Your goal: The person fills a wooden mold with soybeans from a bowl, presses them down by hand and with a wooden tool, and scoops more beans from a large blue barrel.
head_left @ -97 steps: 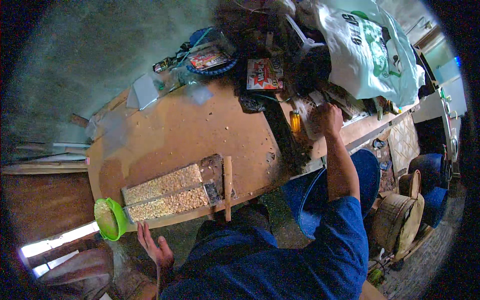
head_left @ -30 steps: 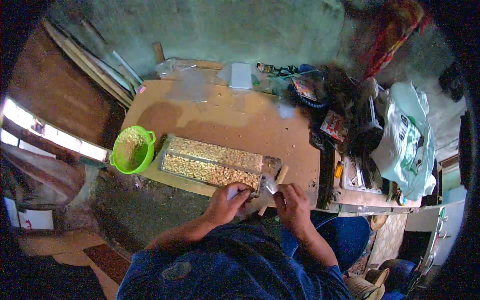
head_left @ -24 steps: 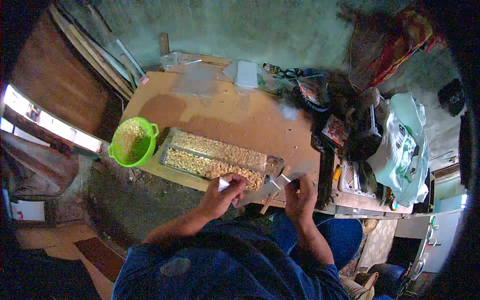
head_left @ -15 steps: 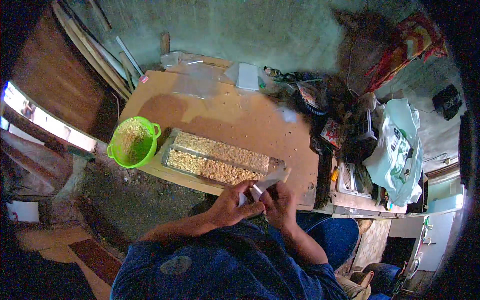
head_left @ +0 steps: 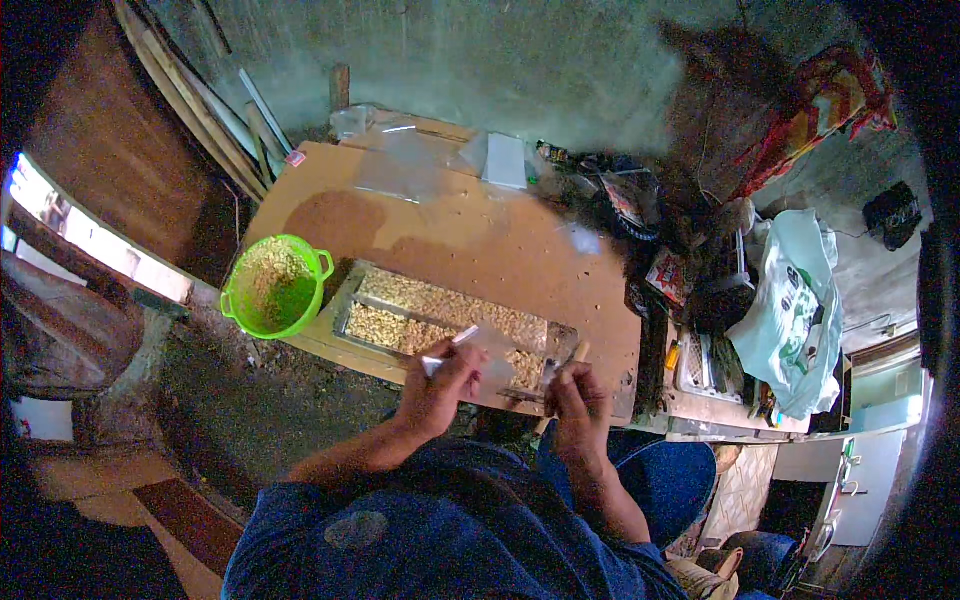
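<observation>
My left hand (head_left: 438,385) is closed on a clear plastic sheet or bag (head_left: 492,350) with whitish folded edges, held over the near side of a long metal tray (head_left: 342,300). Two rows of pale, nut-like pieces (head_left: 395,328) fill the tray, split by a thin divider. The plastic covers part of the near row. At the tray's right end, my right hand (head_left: 580,400) has its fingers pinched together. A short tan stick-like piece (head_left: 580,352) juts up from them; its full shape is hidden. Left of the tray stands a green colander (head_left: 318,290) with more pale pieces inside.
The brown table (head_left: 450,220) bears scattered crumbs and clear plastic sheets (head_left: 400,175) at the back. Dark clutter, a white rack (head_left: 695,365) and a pale green plastic bag (head_left: 790,320) crowd its right side. Wooden boards (head_left: 190,110) lean at the left wall.
My hands, close together before, have moved apart. The left one went left and slightly up with the plastic, over the near row; the right one shifted slightly right.
</observation>
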Tool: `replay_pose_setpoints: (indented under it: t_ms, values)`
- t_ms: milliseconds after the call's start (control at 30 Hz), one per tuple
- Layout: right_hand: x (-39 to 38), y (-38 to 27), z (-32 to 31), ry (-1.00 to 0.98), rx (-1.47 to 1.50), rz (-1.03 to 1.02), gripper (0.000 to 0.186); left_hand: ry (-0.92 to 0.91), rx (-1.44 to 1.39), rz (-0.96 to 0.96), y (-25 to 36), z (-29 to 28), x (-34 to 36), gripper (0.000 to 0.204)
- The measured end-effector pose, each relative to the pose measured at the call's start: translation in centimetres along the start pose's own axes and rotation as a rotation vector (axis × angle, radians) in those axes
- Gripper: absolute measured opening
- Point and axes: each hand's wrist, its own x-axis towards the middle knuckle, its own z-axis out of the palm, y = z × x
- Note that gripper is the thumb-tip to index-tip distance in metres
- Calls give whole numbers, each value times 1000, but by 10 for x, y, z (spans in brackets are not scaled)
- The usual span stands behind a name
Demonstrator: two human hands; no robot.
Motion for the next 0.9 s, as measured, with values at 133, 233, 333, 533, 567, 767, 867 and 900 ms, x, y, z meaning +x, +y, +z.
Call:
replay_pose_setpoints:
  t_ms: [133,233,333,533,567,767,867,900]
  values:
    - [4,9,-24,190,139,-6,12,89,-255,88,13,-10,16,27]
    - [4,6,-39,341,171,-1,14,181,-508,28,23,-19,34,21]
    - [5,7,-78,545,14,-144,13,159,-514,182,43,-22,63,17]
    - [-34,15,-218,1008,-874,-550,14,158,-205,195,22,-36,154,27]
    - [-46,18,-238,1034,-966,-628,15,149,-143,191,18,-32,169,29]
    - [-106,80,-325,1130,-391,-524,25,116,72,187,-18,11,253,33]
    - [-90,48,-239,1043,-679,-473,22,112,243,69,-48,-6,286,44]
    - [-91,48,-218,1121,4,-303,20,131,319,67,-56,-4,289,50]
